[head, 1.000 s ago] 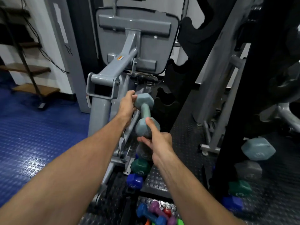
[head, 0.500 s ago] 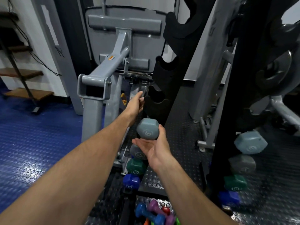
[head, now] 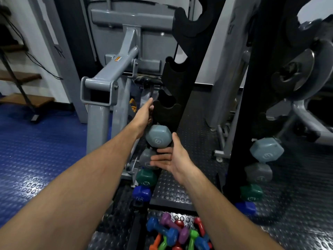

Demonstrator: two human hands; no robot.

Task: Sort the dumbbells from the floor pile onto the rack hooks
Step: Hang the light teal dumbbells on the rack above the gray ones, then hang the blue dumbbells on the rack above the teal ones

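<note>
Dumbbells (head: 156,136) marked 6, four stacked on the rack (head: 182,73); right hand (head: 173,160) wide beneath, left hand (head: 144,114) fingers hidden.

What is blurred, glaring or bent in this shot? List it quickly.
Head view: wide-angle bend curves the black rack and room edges; motion blur smears the right side, softening the weight plate and the numbers on the dumbbell heads there; glare sheens the studded floor mat; the light teal dumbbell stays fairly sharp.
</note>
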